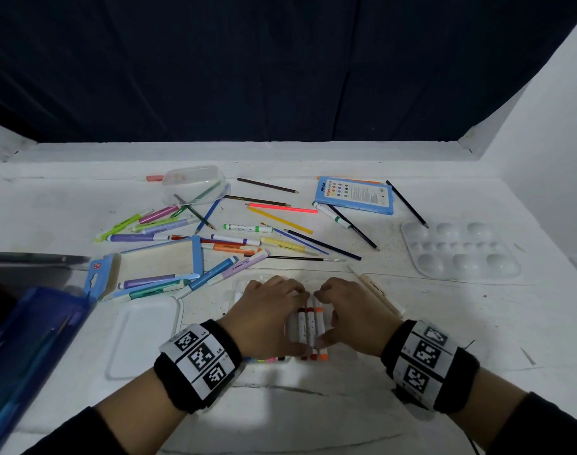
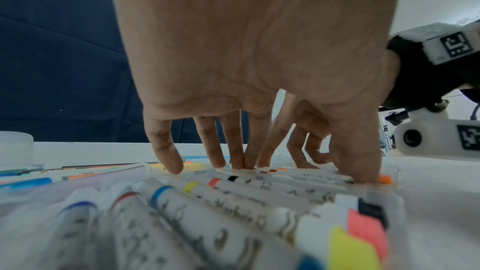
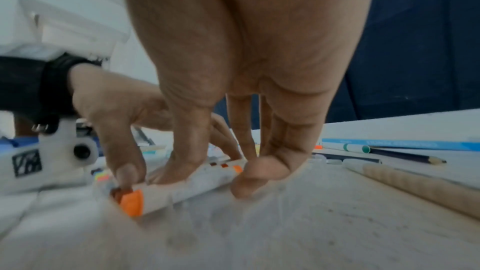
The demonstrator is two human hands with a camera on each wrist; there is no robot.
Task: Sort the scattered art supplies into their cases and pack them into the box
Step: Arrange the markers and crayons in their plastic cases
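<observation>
A clear marker case [image 1: 243, 285] lies near the front of the white table [image 1: 444, 323], filled with a row of white markers [image 1: 310, 326] with coloured ends. My left hand [image 1: 270, 310] lies over the left part of the row. Its fingertips [image 2: 239, 163] touch the far ends and its thumb presses the near end by the orange marker [image 3: 132, 202]. My right hand [image 1: 349, 307] meets it from the right, with its thumb [image 3: 182, 163] resting on the marker barrels [image 3: 182, 190] and its fingers down at the far ends. Neither hand grips anything. Most of the case is hidden.
Highlighters [image 1: 149, 224], colour pencils [image 1: 280, 208] and a thin brush [image 1: 290, 257] lie scattered behind. There are a blue pencil box [image 1: 354, 195], a white palette [image 1: 461, 251], a clear tub [image 1: 193, 183], a blue highlighter pack [image 1: 156, 257], a clear lid [image 1: 142, 336], wooden brushes [image 1: 379, 290] and a blue box [image 1: 27, 339].
</observation>
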